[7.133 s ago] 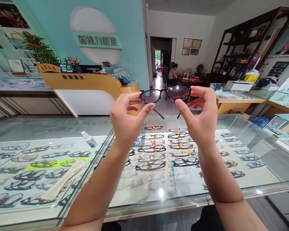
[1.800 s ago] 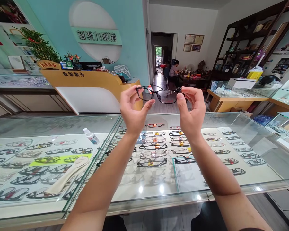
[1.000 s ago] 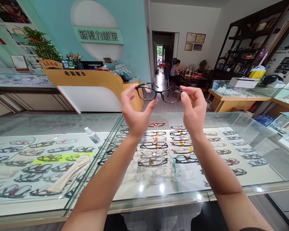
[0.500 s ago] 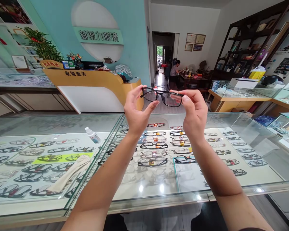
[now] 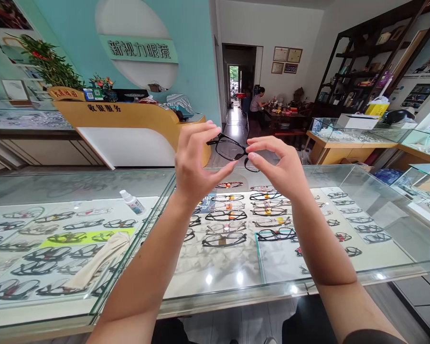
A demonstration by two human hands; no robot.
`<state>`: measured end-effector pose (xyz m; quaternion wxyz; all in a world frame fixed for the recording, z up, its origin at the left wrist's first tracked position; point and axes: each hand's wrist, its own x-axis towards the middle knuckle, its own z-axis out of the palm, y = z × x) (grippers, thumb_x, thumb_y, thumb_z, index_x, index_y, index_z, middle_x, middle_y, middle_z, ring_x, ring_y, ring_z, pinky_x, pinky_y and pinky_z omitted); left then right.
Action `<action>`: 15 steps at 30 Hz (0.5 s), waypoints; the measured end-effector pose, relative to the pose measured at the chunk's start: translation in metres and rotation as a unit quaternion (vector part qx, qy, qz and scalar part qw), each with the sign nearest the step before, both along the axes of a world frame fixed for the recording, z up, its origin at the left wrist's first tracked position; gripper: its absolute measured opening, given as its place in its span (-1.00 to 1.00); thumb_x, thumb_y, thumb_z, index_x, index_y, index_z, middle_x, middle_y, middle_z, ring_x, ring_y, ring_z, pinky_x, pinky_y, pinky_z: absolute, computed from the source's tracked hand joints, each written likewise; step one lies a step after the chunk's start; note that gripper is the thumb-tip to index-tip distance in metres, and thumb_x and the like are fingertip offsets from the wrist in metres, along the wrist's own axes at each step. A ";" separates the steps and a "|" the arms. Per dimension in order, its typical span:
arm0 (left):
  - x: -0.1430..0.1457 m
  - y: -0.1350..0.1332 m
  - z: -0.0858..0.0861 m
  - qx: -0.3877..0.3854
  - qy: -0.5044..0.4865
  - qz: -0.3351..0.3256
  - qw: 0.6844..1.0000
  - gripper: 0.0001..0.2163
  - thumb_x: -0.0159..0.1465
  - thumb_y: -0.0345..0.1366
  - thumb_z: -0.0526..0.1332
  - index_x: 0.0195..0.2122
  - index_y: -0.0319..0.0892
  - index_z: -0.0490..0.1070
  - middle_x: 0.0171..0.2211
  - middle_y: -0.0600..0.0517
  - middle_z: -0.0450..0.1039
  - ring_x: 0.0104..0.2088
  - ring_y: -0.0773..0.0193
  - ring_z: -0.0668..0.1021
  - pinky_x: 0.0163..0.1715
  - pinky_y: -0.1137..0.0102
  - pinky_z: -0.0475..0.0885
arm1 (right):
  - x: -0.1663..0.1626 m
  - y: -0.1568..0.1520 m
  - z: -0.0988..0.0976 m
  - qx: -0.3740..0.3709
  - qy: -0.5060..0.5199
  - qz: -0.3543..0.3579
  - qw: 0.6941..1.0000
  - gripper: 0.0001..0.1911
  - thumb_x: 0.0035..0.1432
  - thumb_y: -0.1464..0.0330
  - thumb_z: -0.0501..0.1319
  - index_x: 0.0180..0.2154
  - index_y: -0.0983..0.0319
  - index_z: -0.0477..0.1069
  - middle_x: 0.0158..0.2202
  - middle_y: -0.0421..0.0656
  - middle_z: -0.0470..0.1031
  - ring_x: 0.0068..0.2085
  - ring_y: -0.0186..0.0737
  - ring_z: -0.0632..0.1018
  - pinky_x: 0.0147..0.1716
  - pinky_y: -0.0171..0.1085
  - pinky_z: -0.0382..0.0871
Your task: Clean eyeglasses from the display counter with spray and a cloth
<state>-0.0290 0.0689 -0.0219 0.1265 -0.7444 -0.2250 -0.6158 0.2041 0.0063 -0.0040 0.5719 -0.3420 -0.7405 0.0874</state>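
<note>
I hold a pair of black-framed glasses (image 5: 231,148) up above the glass counter, tilted and turned at an angle. My left hand (image 5: 193,160) is at one outer corner, its fingertips by the hinge and its thumb near the lower rim. With thumb and forefinger, my right hand (image 5: 277,165) pinches the frame around the bridge. Part of the second lens is hidden behind the right fingers. Below both hands, several rows of glasses (image 5: 225,216) lie inside the display case.
A white spray bottle (image 5: 132,202) and a cream cloth (image 5: 99,260) rest on the left counter glass. Beyond stands a yellow and white reception desk (image 5: 129,143). A person (image 5: 258,105) sits at a table at the back. Another glass case (image 5: 354,134) stands at the right.
The glasses have turned from nearly facing level to a steep tilt. My right hand has shifted left from the outer corner to around the bridge. The view has moved slightly.
</note>
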 end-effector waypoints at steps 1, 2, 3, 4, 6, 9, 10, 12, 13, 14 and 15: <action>0.001 -0.003 0.001 -0.007 0.003 0.002 1.000 -0.28 0.08 0.23 0.59 0.17 0.03 0.47 0.16 -0.11 0.53 0.30 -0.22 0.56 0.37 -0.17 0.46 | -0.001 0.000 0.000 -0.004 -0.004 0.005 1.000 -0.92 0.36 0.24 0.41 -0.16 0.04 0.69 0.07 -0.15 0.76 0.17 0.00 0.68 0.29 0.15 0.46; 0.002 -0.005 0.002 -0.015 0.005 0.004 1.000 -0.29 0.08 0.23 0.58 0.16 0.03 0.48 0.16 -0.11 0.53 0.31 -0.23 0.56 0.38 -0.18 0.45 | -0.001 0.000 0.000 -0.006 -0.007 0.009 1.000 -0.92 0.36 0.24 0.40 -0.17 0.04 0.69 0.06 -0.14 0.77 0.16 0.00 0.68 0.27 0.15 0.46; 0.003 -0.007 0.003 -0.022 0.005 0.005 1.000 -0.30 0.08 0.22 0.58 0.14 0.03 0.48 0.16 -0.10 0.53 0.32 -0.24 0.55 0.38 -0.18 0.45 | -0.001 0.000 -0.001 -0.007 -0.010 0.012 1.000 -0.92 0.37 0.24 0.40 -0.19 0.05 0.69 0.05 -0.14 0.77 0.14 0.00 0.69 0.26 0.14 0.46; 0.004 -0.009 0.003 -0.025 0.003 0.004 1.000 -0.31 0.09 0.22 0.59 0.14 0.03 0.48 0.16 -0.10 0.53 0.32 -0.24 0.55 0.38 -0.19 0.45 | -0.001 0.001 -0.001 -0.008 -0.014 0.015 1.000 -0.92 0.37 0.24 0.40 -0.19 0.05 0.69 0.05 -0.14 0.77 0.13 -0.01 0.69 0.25 0.13 0.47; 0.005 -0.012 0.004 -0.023 0.003 -0.007 1.000 -0.32 0.09 0.19 0.59 0.14 0.04 0.48 0.17 -0.10 0.52 0.32 -0.23 0.55 0.39 -0.19 0.44 | 0.001 0.002 -0.001 -0.011 -0.025 0.025 0.999 -0.90 0.39 0.23 0.38 -0.20 0.06 0.68 0.05 -0.13 0.77 0.11 -0.01 0.69 0.22 0.11 0.48; 0.004 -0.015 0.005 -0.036 0.003 -0.017 0.999 -0.33 0.09 0.16 0.60 0.14 0.04 0.48 0.16 -0.10 0.52 0.30 -0.21 0.55 0.38 -0.18 0.45 | 0.003 0.003 -0.002 -0.014 -0.040 0.041 0.998 -0.86 0.43 0.20 0.36 -0.19 0.07 0.66 0.06 -0.11 0.76 0.10 -0.03 0.68 0.20 0.07 0.49; 0.004 -0.015 0.005 -0.044 0.004 -0.017 0.999 -0.33 0.10 0.16 0.60 0.15 0.04 0.48 0.16 -0.10 0.52 0.30 -0.21 0.55 0.38 -0.17 0.46 | 0.003 0.004 -0.002 -0.013 -0.045 0.042 0.998 -0.84 0.44 0.19 0.35 -0.18 0.08 0.66 0.07 -0.11 0.75 0.10 -0.03 0.68 0.20 0.07 0.49; 0.005 -0.016 0.004 -0.049 0.012 -0.020 0.999 -0.33 0.12 0.14 0.59 0.18 0.03 0.46 0.17 -0.12 0.52 0.27 -0.18 0.57 0.33 -0.14 0.52 | 0.003 0.004 -0.003 -0.011 -0.051 0.039 0.998 -0.82 0.45 0.16 0.34 -0.18 0.08 0.65 0.08 -0.10 0.74 0.12 -0.02 0.67 0.22 0.09 0.48; 0.006 -0.017 0.002 -0.045 0.017 -0.026 0.999 -0.33 0.15 0.12 0.58 0.21 0.04 0.45 0.17 -0.12 0.52 0.25 -0.15 0.59 0.30 -0.11 0.55 | 0.003 0.005 -0.003 -0.011 -0.052 0.036 0.998 -0.82 0.45 0.16 0.33 -0.17 0.07 0.65 0.10 -0.10 0.74 0.13 -0.01 0.67 0.23 0.10 0.48; 0.007 -0.017 0.001 -0.039 0.019 -0.037 0.998 -0.33 0.18 0.10 0.57 0.24 0.05 0.43 0.18 -0.12 0.51 0.23 -0.13 0.60 0.26 -0.07 0.59 | 0.003 0.005 -0.003 -0.012 -0.051 0.034 0.998 -0.82 0.45 0.16 0.33 -0.17 0.07 0.65 0.11 -0.10 0.73 0.15 0.00 0.66 0.25 0.12 0.47; 0.009 -0.018 -0.001 -0.036 0.018 -0.051 0.998 -0.33 0.20 0.09 0.56 0.27 0.06 0.41 0.18 -0.12 0.50 0.22 -0.11 0.61 0.23 -0.04 0.62 | 0.003 0.005 -0.004 -0.013 -0.048 0.033 0.998 -0.83 0.45 0.16 0.34 -0.17 0.07 0.65 0.13 -0.10 0.72 0.17 0.01 0.65 0.27 0.13 0.46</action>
